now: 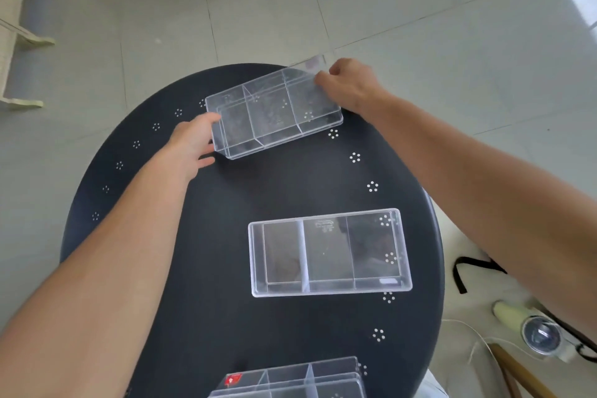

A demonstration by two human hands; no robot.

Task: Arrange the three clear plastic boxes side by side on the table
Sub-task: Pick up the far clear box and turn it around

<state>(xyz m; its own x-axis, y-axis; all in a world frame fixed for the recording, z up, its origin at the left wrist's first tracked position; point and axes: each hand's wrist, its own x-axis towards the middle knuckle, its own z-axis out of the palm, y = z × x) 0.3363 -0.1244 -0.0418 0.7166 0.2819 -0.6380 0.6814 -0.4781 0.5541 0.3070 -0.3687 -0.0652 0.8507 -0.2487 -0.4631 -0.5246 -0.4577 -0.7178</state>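
Observation:
Three clear plastic boxes with inner dividers are on a round dark table point(226, 236). The far box point(274, 113) is tilted, its right end raised over the table's far edge. My left hand point(193, 142) grips its near left end and my right hand point(349, 87) grips its far right end. The middle box point(329, 252) lies flat at the table's centre right. The near box point(290, 378), with a red sticker, sits at the bottom edge, partly cut off by the frame.
The table has small white dot patterns around its rim. Pale tiled floor point(420, 10) surrounds it. White furniture legs point(29, 39) stand at the left. A black strap point(465, 271), a cable and a small round device point(542, 336) lie on the floor at the right.

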